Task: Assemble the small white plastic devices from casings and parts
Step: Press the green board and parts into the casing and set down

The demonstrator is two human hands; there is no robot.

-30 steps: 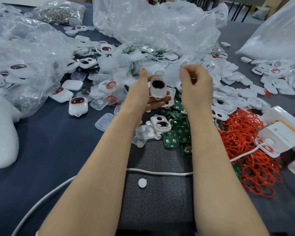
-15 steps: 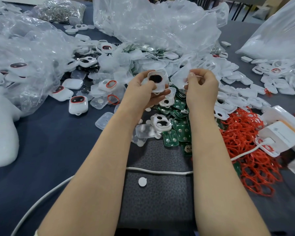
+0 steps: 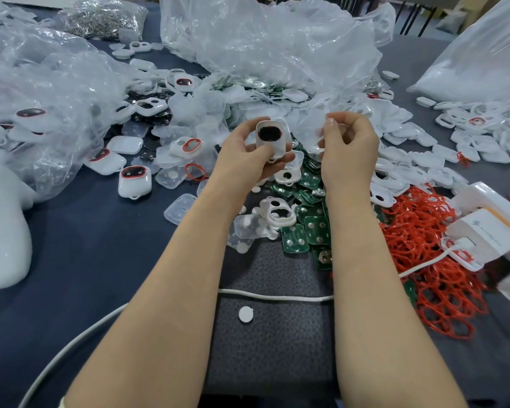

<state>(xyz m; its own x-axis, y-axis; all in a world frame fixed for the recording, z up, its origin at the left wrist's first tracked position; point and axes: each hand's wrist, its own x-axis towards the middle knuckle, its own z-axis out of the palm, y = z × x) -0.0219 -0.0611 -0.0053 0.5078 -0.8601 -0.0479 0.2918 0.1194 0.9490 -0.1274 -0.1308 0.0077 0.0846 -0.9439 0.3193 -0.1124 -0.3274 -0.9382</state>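
Above the cluttered surface point(image 3: 71, 245): white casing point(image 3: 273, 136) gripped in left hand point(image 3: 253, 156), dark opening upward. Right hand point(image 3: 349, 145) just beside, pinching a translucent part point(image 3: 321, 128); blurred, type unclear. Risk: misaligned seating or part dropped into loose casings point(image 3: 418, 142), circuit boards point(image 3: 309, 231) and red rings point(image 3: 424, 237) below.

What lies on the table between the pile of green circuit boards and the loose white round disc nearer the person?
In the head view, a white cable crosses the dark patterned mat between the green circuit boards and the white disc.
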